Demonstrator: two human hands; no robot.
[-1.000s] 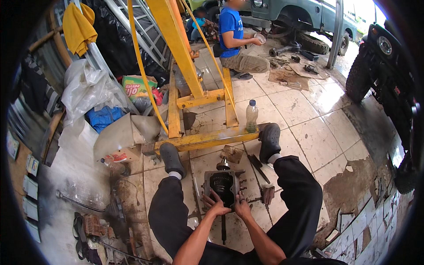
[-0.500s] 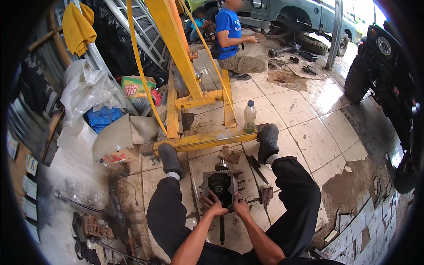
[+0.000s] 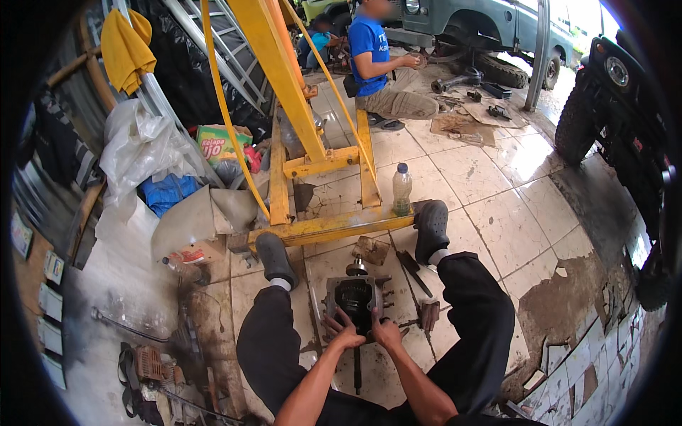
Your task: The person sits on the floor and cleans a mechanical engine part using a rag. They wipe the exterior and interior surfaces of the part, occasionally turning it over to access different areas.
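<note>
A dark metal gearbox housing [image 3: 331,287] rests on the tiles between my legs, its open top showing dark gears [image 3: 353,292] inside. From its far end sticks a shiny round shaft end [image 3: 356,267], and a long dark shaft [image 3: 357,370] runs from the near end toward me. My left hand [image 3: 344,332] lies on the near left corner of the housing, fingers stretched and apart. At the near right corner is my right hand [image 3: 386,334], its fingers curled round the edge; some fingertips are hidden.
Beyond my feet stands a yellow hoist frame [image 3: 327,231] with a plastic bottle [image 3: 402,189] by its base. A dark flat bar [image 3: 414,273] and a brownish block [image 3: 429,315] lie right of the housing. Another person [image 3: 369,64] sits farther back near vehicles.
My right hand's fingers have drawn in closer to the housing's corner. My left hand stays nearly in place. The person at the back has shifted slightly, with their hands moving right.
</note>
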